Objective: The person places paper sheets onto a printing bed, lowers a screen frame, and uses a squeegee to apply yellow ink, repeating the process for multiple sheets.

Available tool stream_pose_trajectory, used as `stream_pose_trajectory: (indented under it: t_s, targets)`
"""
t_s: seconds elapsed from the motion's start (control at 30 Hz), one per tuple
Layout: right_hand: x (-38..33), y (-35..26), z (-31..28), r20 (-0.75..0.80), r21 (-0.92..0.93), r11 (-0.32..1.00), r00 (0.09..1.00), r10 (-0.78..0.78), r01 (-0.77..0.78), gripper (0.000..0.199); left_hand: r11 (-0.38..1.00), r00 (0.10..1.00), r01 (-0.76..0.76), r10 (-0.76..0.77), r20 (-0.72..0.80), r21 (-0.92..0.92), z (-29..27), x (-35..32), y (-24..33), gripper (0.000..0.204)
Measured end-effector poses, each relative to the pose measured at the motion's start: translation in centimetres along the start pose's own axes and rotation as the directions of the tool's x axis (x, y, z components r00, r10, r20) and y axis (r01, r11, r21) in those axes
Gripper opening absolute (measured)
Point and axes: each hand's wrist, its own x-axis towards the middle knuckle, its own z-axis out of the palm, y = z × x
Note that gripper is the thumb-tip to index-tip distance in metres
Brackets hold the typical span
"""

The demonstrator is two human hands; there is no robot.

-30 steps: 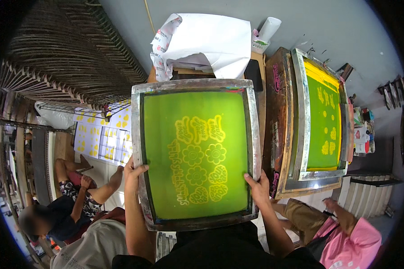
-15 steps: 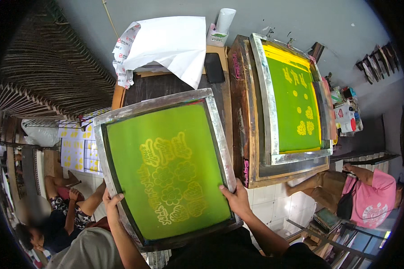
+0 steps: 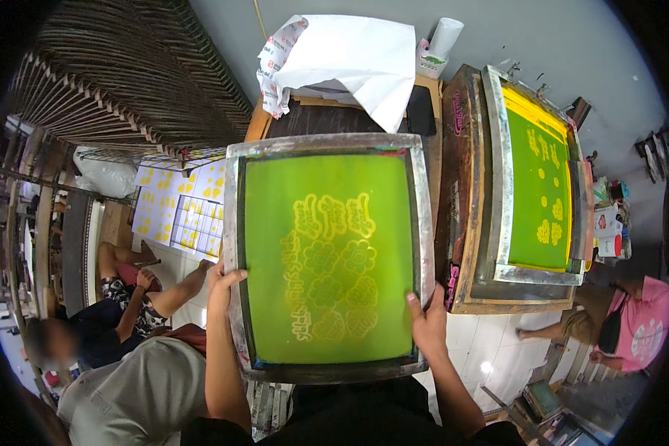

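Note:
A framed printing screen (image 3: 275, 297) with green mesh and pale flower and letter outlines is held up before me. Its metal frame is grey and worn, with a dark border inside. My left hand (image 3: 221, 288) grips the left side of the frame, thumb on the front. Lower on the right side, my right hand (image 3: 428, 316) grips it the same way. The fingers behind the frame are partly hidden. A second green screen (image 3: 524, 223), with yellow ink along its top and right side, lies on a wooden printing table (image 3: 461, 275) to the right.
Behind the held screen, a wooden desk (image 3: 327, 119) carries a crumpled white sheet (image 3: 349, 59) and a black phone (image 3: 421, 111). A wire drying rack (image 3: 141, 74) stands at left, near yellow-printed sheets (image 3: 156, 201). One person (image 3: 126, 297) sits at left; another in pink (image 3: 639, 327) is at right.
The view has shifted left, so the surroundings sit further right. The held screen has turned from tilted to nearly straight. Both hands keep their grip on its sides.

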Motion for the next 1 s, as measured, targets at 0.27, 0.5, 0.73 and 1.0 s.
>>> stream_pose_trajectory:
  t_s: [0.27,0.5,0.73,1.0]
  targets:
    - [2.1,-2.1,1.4,-0.075,-0.177,0.978,0.992,0.097,-0.109,0.055,0.979,0.995,0.049,-0.030,0.099,-0.196,0.8,3.4,0.4,0.053]
    - [3.5,-2.7,1.8,-0.094,-0.188,0.974,0.989,0.113,-0.130,0.051,0.982,0.994,0.113,-0.112,0.017,-0.149,1.6,4.4,0.9,0.052]
    - [5.1,-3.1,1.6,-0.061,-0.156,0.983,0.995,0.083,-0.092,0.053,0.981,0.994,0.106,-0.108,-0.001,-0.163,1.7,5.2,0.8,0.051]
    - [5.1,-4.0,1.0,-0.047,-0.051,0.993,0.994,0.101,-0.103,0.050,0.978,1.000,0.019,-0.014,0.024,-0.207,0.7,4.2,0.0,0.058]
